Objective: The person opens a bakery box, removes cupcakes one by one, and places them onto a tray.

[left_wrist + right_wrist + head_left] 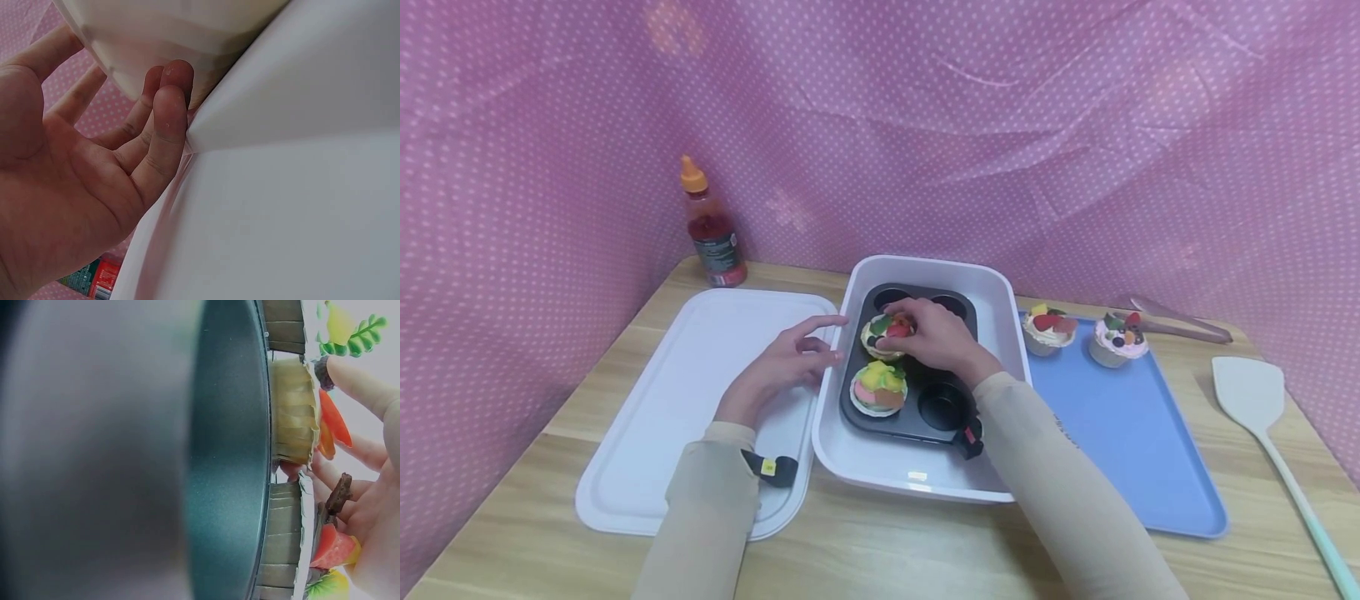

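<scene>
We have the right hand (934,335) gripping a fruit-topped cupcake (874,332), thumb and fingers curled about it; can't tell how hard. It's in the left column, middle row of the muffin tin (887,430), directly left of our palm. Round, so no long axis; roughly upright. The tin's long axis runs away from us, inside the white basin (1000,333). Another cupcake (878,387) sits just nearer, same column. Our left hand (786,362) holds nothing, fingers loose at the basin's left rim, farther off. Looks: yellowish pleated liner (292,412), red-orange fruit slices (335,419), dark berry (323,374) at our thumb tip.
</scene>
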### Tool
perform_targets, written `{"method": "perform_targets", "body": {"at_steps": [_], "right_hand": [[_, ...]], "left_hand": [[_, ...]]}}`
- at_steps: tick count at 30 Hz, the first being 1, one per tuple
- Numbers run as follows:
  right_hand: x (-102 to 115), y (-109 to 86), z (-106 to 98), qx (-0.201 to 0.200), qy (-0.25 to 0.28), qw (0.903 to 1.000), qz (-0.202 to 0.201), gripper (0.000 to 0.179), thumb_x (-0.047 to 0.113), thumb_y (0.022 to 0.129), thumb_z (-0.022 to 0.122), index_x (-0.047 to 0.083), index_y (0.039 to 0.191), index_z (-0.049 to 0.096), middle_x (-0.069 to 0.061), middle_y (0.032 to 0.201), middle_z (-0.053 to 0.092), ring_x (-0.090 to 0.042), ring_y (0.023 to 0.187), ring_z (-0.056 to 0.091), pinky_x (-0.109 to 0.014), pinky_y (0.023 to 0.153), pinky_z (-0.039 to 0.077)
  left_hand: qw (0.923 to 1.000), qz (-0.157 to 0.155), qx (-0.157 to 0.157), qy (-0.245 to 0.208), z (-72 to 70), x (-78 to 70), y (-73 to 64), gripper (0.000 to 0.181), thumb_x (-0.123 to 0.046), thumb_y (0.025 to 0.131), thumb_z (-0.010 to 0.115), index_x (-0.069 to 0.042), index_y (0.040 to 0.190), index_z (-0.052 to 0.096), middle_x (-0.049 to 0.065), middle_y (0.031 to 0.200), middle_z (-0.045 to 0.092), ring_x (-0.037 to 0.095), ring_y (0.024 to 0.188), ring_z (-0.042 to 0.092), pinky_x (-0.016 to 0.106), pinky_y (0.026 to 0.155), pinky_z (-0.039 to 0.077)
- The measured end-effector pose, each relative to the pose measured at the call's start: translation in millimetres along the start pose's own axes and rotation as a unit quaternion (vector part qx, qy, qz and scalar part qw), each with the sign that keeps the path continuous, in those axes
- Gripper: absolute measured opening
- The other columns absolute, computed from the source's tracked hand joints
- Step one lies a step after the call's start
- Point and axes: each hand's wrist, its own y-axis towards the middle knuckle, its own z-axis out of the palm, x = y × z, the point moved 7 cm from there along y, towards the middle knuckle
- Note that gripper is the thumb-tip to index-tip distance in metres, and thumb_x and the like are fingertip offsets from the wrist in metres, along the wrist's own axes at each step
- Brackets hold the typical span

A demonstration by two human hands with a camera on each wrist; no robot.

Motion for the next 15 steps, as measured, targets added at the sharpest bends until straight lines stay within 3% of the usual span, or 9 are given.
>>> {"method": "perform_targets", "body": {"at_steps": [15], "right_hand": [[-1.0, 0.6, -0.2, 0.002, 0.002, 1.0000, -0.001, 0.055, 0.044, 0.086, 0.077, 0.020, 0.134, 0.064, -0.005, 0.122, 0.067, -0.023, 0.107, 0.059, -0.046, 0.099, 0.048]], "left_hand": [[1.0000, -0.003, 0.003, 0.005, 0.3, 1.7, 0.5, 0.062, -0.027, 0.095, 0.071, -0.036, 0.150, 0.044, 0.016, 0.124, 0.059, 0.025, 0.098, 0.063, 0.033, 0.078, 0.058]]}}
